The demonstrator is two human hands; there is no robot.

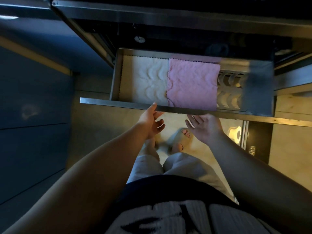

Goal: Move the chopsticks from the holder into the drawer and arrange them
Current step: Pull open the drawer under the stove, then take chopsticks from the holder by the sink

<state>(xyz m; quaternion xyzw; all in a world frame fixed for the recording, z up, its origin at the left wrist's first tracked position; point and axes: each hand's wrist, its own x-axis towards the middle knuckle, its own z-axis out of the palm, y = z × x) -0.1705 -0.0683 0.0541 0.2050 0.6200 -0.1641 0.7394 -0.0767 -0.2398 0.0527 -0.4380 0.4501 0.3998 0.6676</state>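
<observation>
Fingers loosely spread, left hand, right hand, seemingly touching drawer front.

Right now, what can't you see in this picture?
Head view:
- The chopsticks and holder: out of frame.
- Floor of the drawer: covered by the white cloth and pink cloth.
- Some right hand fingertips: under the drawer's front rim, blurred.
- The cabinet space behind: too dark.

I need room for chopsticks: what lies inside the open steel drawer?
Inside the open steel drawer lie a cream quilted cloth at left and a pink fluffy cloth beside it; a slotted metal floor shows at right. Nothing else shows; anything beneath the cloths is hidden.
</observation>
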